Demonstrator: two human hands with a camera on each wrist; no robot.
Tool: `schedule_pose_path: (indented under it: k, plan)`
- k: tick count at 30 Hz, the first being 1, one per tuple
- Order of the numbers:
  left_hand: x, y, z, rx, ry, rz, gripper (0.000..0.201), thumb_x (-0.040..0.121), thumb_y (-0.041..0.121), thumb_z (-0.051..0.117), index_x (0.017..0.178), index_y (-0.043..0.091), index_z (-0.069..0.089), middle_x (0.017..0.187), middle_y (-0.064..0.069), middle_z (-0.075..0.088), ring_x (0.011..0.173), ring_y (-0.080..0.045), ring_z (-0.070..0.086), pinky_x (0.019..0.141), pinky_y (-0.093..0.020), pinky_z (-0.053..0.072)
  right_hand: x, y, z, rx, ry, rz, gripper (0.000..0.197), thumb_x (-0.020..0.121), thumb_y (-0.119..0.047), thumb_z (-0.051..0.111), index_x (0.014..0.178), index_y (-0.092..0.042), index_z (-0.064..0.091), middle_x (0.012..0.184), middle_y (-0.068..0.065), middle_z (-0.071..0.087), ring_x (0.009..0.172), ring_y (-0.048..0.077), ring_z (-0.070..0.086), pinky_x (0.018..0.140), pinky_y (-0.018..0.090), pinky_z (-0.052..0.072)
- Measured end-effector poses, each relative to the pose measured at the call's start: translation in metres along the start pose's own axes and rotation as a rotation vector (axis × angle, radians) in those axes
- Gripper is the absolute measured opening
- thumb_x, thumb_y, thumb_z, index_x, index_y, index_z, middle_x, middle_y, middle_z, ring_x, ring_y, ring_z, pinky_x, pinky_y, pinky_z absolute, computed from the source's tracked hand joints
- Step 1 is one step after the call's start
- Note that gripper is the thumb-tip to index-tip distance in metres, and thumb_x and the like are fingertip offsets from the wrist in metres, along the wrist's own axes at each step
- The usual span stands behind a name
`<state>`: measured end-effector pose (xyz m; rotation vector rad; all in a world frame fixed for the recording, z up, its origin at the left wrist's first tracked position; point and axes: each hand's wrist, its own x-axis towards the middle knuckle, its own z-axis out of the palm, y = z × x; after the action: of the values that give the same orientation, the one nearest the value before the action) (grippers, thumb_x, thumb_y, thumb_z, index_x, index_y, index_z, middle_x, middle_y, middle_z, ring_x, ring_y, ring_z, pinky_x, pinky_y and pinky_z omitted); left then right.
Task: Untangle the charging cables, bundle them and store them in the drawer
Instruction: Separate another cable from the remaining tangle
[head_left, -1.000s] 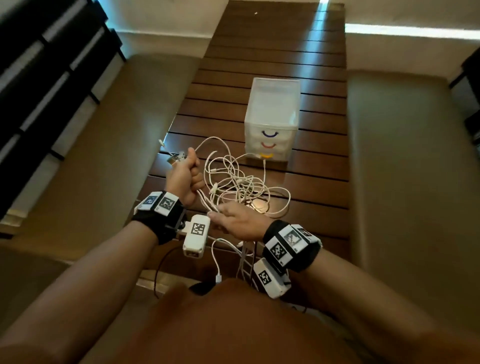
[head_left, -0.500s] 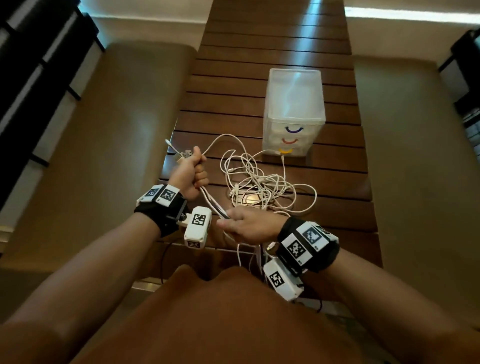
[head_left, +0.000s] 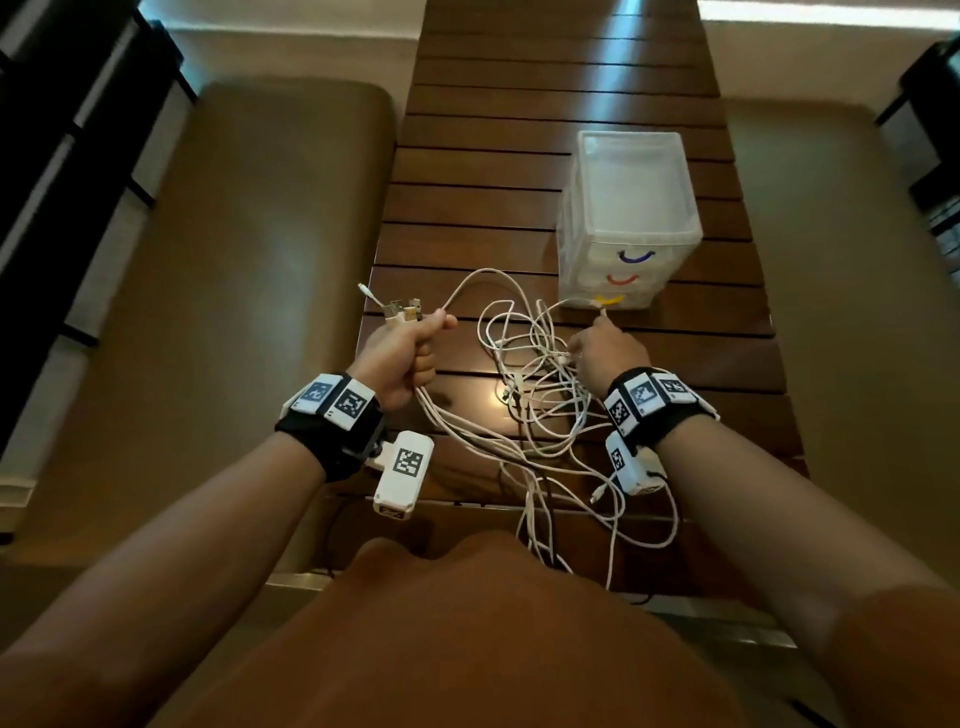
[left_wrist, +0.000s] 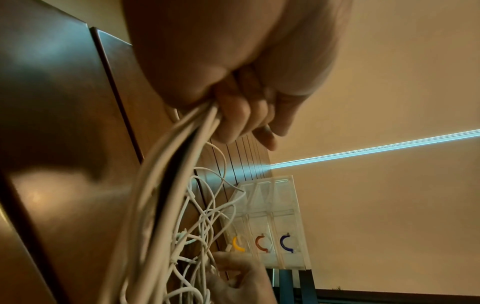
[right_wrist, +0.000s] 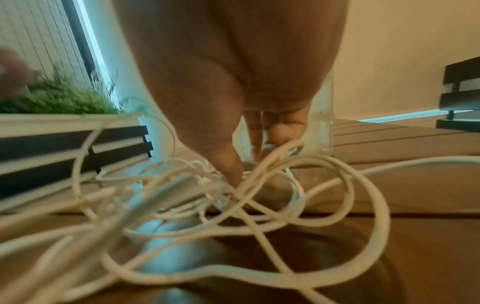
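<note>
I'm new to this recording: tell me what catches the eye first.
A tangle of white charging cables sprawls across the slatted wooden table between the hands. The left hand grips a bunch of plug ends; the right hand picks at a strand before the clear three-drawer box.

The right hand (head_left: 608, 349) has left the near cable strands and reached toward the drawer unit (head_left: 628, 223).

Dark slatted wooden table (head_left: 519, 171) — tangled white cables (head_left: 540, 395), clear drawer unit (head_left: 631, 218) on it
</note>
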<state>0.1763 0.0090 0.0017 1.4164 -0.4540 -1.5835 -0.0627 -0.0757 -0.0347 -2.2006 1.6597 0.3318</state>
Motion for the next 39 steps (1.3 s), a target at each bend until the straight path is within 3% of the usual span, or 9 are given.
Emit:
schedule_pose_path:
  k: [6,10,13,16,18,22,26,30,39]
  plan:
    - [-0.005,0.001,0.004,0.050,0.032,0.015,0.016,0.098,0.021,0.052,0.090,0.013,0.064,0.047,0.010,0.027,0.035,-0.002,0.024,0.032,-0.016,0.021,0.006,0.017,-0.001,0.094,-0.046,0.015,0.017,0.092,-0.018,0.058,0.098,-0.021,0.073,0.105,0.006,0.069,0.097,0.025,0.061,0.081,0.036,0.052]
    - [-0.009,0.000,0.017,0.109,0.028,0.058,0.011,0.094,0.019,0.058,0.093,0.012,0.066,0.046,0.011,0.035,0.037,-0.003,0.029,0.034,-0.015,0.023,-0.009,0.031,-0.023,0.526,0.029,-0.062,0.016,0.090,-0.013,0.066,0.104,-0.015,0.071,0.088,0.000,0.067,0.070,0.000,0.060,0.058,0.010,0.046]
    - [-0.011,-0.003,0.045,0.106,-0.031,0.091,0.006,0.091,0.012,0.061,0.090,0.009,0.066,0.048,0.010,0.044,0.038,-0.002,0.034,0.034,-0.015,0.027,-0.023,0.036,-0.043,0.730,0.123,-0.200,0.035,0.087,-0.006,0.068,0.118,-0.020,0.062,0.084,-0.004,0.065,0.074,0.006,0.062,0.071,0.018,0.052]
    - [-0.011,-0.008,0.076,0.094,-0.058,0.127,0.006,0.083,0.006,0.070,0.088,0.008,0.072,0.068,-0.003,0.068,0.066,-0.017,0.061,0.059,-0.026,0.051,-0.037,0.036,-0.059,0.878,0.069,-0.326,0.034,0.087,-0.001,0.066,0.119,-0.013,0.062,0.083,-0.008,0.065,0.078,0.010,0.064,0.073,0.015,0.052]
    - [-0.013,-0.010,0.099,0.108,-0.114,0.172,0.015,0.080,0.006,0.073,0.095,0.008,0.074,0.082,-0.008,0.072,0.081,-0.026,0.062,0.073,-0.035,0.052,-0.046,0.034,-0.065,0.914,0.054,-0.398,0.024,0.087,-0.003,0.066,0.110,-0.011,0.067,0.091,-0.005,0.069,0.086,0.010,0.067,0.079,0.019,0.054]
    - [-0.022,-0.008,0.137,0.232,-0.082,0.332,0.014,0.087,0.010,0.068,0.096,0.000,0.070,0.061,0.007,0.066,0.049,-0.001,0.055,0.048,-0.015,0.041,-0.057,0.036,-0.071,0.991,0.059,-0.447,0.025,0.086,-0.008,0.069,0.110,-0.007,0.069,0.104,0.002,0.072,0.099,0.012,0.068,0.088,0.025,0.054]
    - [-0.022,-0.003,0.146,0.077,0.051,0.410,0.014,0.088,0.017,0.067,0.089,0.003,0.067,0.074,-0.002,0.069,0.065,-0.014,0.065,0.062,-0.027,0.053,-0.056,0.052,-0.070,0.871,0.051,-0.443,0.025,0.084,-0.010,0.071,0.109,-0.015,0.071,0.099,-0.003,0.072,0.092,0.008,0.068,0.085,0.023,0.054]
    - [-0.023,0.016,0.131,-0.075,0.166,0.411,0.016,0.092,0.021,0.062,0.081,0.011,0.064,0.046,0.011,0.051,0.034,0.000,0.040,0.034,-0.015,0.032,-0.048,0.085,-0.053,0.720,0.039,-0.308,0.004,0.086,-0.020,0.071,0.086,-0.019,0.075,0.081,-0.002,0.072,0.074,0.007,0.064,0.074,0.024,0.049]
    - [-0.032,0.032,0.111,-0.316,0.126,0.494,0.020,0.095,0.022,0.057,0.077,0.013,0.061,0.061,0.007,0.060,0.036,-0.001,0.027,0.034,-0.016,0.022,-0.031,0.109,-0.056,0.653,-0.029,-0.134,0.010,0.089,-0.022,0.068,0.082,-0.016,0.072,0.067,-0.004,0.064,0.057,0.001,0.054,0.062,0.021,0.041]
